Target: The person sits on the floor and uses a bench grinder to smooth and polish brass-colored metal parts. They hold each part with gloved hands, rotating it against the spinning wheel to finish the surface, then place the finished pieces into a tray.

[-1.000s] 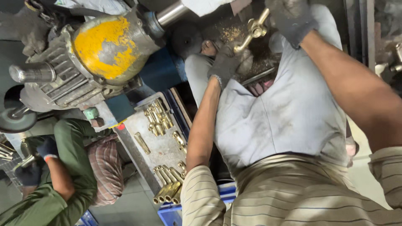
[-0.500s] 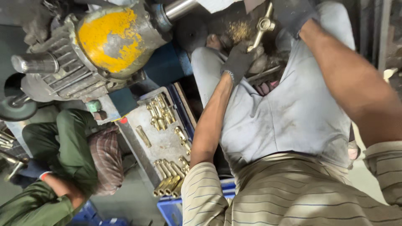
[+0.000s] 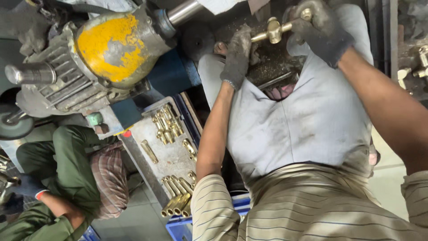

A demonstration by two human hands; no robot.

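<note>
A brass cross fitting (image 3: 275, 30) is pinched at one end in the gloved right hand (image 3: 322, 32), its grip pressed tight, and steadied opposite by the gloved left hand (image 3: 237, 56) above a chip-strewn machine bed (image 3: 272, 71).

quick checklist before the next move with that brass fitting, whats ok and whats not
1. Both hands gloved: ok. The left hand and the right hand both wear dark work gloves.
2. Hold on the brass fitting: ok. The right hand grips one end and the left hand's fingers meet the other.
3. Fitting seated in the machine: cannot tell; the spot under it is dark and littered with chips.
4. Motor with the yellow end cap running or stopped: cannot tell.
5. Tray of brass parts within reach: ok, it sits beside the left forearm.
6. Co-worker in green out of the way: ok, crouched well to the left, beyond the tray.
</note>
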